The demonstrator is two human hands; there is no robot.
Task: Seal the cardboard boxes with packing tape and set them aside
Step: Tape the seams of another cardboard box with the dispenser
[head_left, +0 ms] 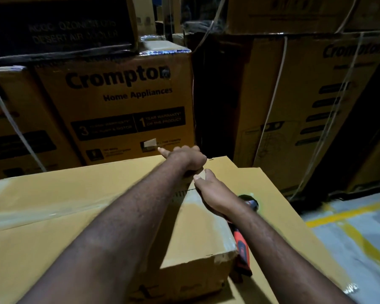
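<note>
Atop big carton [53, 194], small box [195, 238] prob light + stiff; left hand [185, 157] grip curls over its far edge, right hand [211, 191] presses tape [193, 205] flat. Lift by sides.

Tan cardboard, black print, and one spot of orange-red

The cardboard box [198, 229] is seen in plain yellow-tan, crossed by a pale, glossy strip of clear packing tape [20, 213]. The tape dispenser [241, 249] is coloured orange-red with black parts. The flat cardboard sheet [268, 189] underneath is the same tan. The Crompton carton [119, 102] behind is printed in black lettering, with black panels carrying tan text. It is bound with a white strap [9, 121]. The upper carton [59, 25] is faced in black with faint lettering. The floor [364, 255] is grey, marked with yellow lines [342, 212].
</note>
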